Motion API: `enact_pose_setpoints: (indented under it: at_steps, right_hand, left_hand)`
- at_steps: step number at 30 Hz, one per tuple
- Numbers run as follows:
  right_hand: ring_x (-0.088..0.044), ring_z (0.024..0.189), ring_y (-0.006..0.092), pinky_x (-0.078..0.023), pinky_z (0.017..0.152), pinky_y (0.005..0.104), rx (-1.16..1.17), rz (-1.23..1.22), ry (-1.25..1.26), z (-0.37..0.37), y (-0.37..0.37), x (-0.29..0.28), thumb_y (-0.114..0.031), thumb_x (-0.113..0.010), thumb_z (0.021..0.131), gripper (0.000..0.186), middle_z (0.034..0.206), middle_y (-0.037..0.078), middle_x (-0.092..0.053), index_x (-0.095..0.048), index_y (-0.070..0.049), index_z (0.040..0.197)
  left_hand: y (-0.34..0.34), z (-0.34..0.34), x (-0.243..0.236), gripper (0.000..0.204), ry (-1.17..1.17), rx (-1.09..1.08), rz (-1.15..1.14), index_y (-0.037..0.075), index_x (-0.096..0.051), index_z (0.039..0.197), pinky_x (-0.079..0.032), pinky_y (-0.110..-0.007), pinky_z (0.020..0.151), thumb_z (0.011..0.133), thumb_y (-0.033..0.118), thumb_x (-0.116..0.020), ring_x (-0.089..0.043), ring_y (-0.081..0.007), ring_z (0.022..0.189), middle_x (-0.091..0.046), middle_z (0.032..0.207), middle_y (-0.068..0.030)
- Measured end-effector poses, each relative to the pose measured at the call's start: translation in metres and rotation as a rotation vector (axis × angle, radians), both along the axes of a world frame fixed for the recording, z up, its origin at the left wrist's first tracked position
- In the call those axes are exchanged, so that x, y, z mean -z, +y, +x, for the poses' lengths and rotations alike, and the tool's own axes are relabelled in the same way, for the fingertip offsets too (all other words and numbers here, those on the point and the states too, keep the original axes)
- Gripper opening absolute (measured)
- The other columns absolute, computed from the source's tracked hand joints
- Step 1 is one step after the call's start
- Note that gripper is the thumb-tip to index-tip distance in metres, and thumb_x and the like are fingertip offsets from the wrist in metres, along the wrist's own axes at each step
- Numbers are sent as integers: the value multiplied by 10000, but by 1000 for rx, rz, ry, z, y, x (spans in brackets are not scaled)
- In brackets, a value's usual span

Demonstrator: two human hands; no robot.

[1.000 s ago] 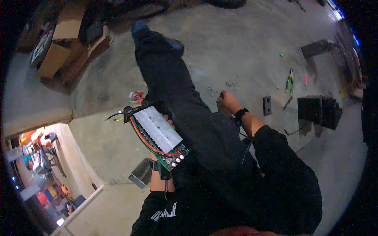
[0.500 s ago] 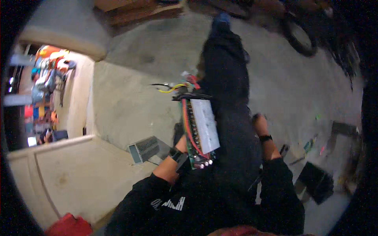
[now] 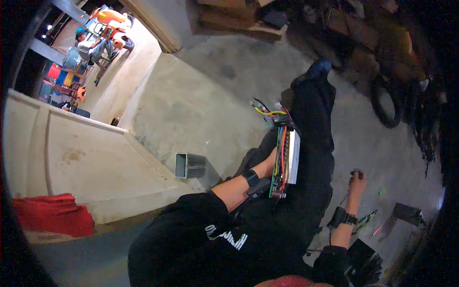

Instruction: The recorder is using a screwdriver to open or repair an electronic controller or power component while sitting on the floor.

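Note:
My left hand (image 3: 271, 164) grips a long circuit board (image 3: 279, 165) from its left side, over my stretched-out leg in dark trousers. A pale metal plate (image 3: 293, 158) runs along the board's right side, and red, green and yellow wires run lengthwise. At the far end a bundle of loose wires (image 3: 271, 113) sticks out, yellow and black among them. Most of my left fingers are hidden behind the board. Low over the floor on the right, my right hand (image 3: 357, 182) is closed, with something small and dark at its fingertips that I cannot make out.
A finned metal housing (image 3: 190, 165) stands on the floor at left, near a low cream wall (image 3: 95, 158) with a red cloth (image 3: 52, 215). At right lie a dark box (image 3: 407, 213), a black finned part (image 3: 366, 263) and a tyre (image 3: 386, 103). Beyond the doorway a person (image 3: 88, 48) sits by an orange motorcycle.
My view has turned, shifting the scene. My right hand has moved away from my leg, out to the right over the floor. The board, still in my left hand, now shows more edge-on.

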State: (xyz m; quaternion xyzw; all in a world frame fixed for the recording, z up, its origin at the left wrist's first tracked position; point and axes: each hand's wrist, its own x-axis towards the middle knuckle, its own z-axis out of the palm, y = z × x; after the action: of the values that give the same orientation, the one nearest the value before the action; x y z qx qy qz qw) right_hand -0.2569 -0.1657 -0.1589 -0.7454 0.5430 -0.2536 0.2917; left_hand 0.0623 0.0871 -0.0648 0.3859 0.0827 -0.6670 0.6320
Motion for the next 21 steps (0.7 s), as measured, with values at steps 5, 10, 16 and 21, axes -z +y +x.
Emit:
enact_pose_setpoints:
  at_steps: [5,10,16,21]
  right_hand:
    - [-471,530,105,-346,410,231,142,584,-738,73,56,-158,-211,-554,879,163,748,29,-556,-560,-62,945]
    - [-408,447,85,-281,372,230,-87,933,-986,172,150,-179,-210,-533,869,136,688,22,-527,-525,-79,832]
    - [-391,468,48,-278,351,174,-82,1307,-999,180,169,-119,-230,-521,890,128,746,-15,-501,-514,-103,875]
    - [-401,472,57,-283,348,166,-230,1472,-911,174,161,-116,-215,-537,876,139,732,6,-519,-522,-84,919]
  left_hand:
    - [-5,-6,22,373,-170,58,-50,144,-601,871,-486,-319,566,944,456,-409,-560,-137,614,-565,701,5]
    - [2,-12,21,454,-123,119,10,139,-586,814,-469,-349,539,923,539,-402,-541,-177,587,-551,689,-26]
    - [3,-16,25,575,37,230,-430,54,-568,933,-514,-447,747,942,547,-274,-662,-362,832,-671,922,-203]
    - [5,-15,13,508,215,148,-388,48,-544,958,-543,-487,750,954,498,-308,-652,-373,794,-619,854,-104]
